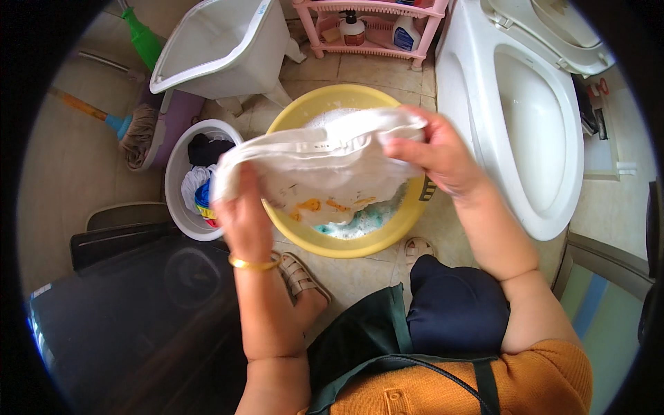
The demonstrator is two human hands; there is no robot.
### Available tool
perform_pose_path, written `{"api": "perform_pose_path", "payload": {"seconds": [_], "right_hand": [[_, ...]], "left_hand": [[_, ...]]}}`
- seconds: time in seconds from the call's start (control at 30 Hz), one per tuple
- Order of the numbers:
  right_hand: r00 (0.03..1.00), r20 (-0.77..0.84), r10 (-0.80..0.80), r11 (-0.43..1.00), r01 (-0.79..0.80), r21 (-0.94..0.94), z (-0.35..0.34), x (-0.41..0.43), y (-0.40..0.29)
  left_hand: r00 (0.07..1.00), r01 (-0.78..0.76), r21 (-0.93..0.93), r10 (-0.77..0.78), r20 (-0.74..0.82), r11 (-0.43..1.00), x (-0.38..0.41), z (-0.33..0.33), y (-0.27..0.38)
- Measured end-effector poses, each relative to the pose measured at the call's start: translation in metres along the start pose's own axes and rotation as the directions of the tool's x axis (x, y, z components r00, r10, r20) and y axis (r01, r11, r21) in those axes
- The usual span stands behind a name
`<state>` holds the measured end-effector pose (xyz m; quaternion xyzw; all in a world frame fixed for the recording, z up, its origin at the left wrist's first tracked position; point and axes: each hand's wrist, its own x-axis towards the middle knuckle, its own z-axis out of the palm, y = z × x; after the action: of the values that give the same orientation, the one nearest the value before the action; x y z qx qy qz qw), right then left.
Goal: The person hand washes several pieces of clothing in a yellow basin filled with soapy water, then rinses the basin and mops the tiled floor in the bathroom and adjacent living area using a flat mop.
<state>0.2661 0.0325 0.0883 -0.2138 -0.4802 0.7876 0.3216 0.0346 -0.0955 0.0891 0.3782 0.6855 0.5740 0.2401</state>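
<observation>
A white cloth garment (332, 171) with an orange print and a label at its band is stretched between my two hands, a little blurred. My left hand (243, 212), with a gold bangle at the wrist, grips its left end. At the right end, my right hand (436, 153) pinches the band between thumb and fingers. Below the garment stands a yellow plastic basin (345, 250) of sudsy water, where a teal cloth (363, 222) lies partly under foam. The garment hides much of the basin's inside.
Left of the basin stands a white tub (174, 181) with black, white and coloured clothes. A white plastic sink (228, 62), mop (139, 135) and pink rack (371, 49) with bottles are farther off. A toilet (539, 129) is at right, a dark glossy appliance (155, 311) at lower left.
</observation>
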Motion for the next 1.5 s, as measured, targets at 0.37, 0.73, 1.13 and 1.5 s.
{"api": "perform_pose_path", "payload": {"seconds": [0.37,0.73,1.13,1.5], "right_hand": [[0.924,-0.006,0.383,-0.275,0.108,-0.955,-0.057,-0.025,0.247],[0.764,-0.231,0.603,-0.146,-0.179,-0.973,-0.091,0.029,0.256],[0.928,-0.068,0.366,0.911,-0.342,0.229,-0.062,0.001,0.092],[0.983,-0.002,0.186,0.611,-0.117,-0.783,-0.050,-0.010,0.233]], "left_hand": [[0.759,-0.350,0.887,-0.463,0.457,0.301,-0.079,0.088,-0.206],[0.138,-0.663,0.647,-0.787,0.601,0.378,-0.003,0.103,-0.287],[0.898,0.425,-0.457,-0.298,0.325,0.782,-0.006,0.015,-0.094],[0.864,-0.218,0.447,-0.040,0.501,0.868,-0.065,0.089,-0.229]]}}
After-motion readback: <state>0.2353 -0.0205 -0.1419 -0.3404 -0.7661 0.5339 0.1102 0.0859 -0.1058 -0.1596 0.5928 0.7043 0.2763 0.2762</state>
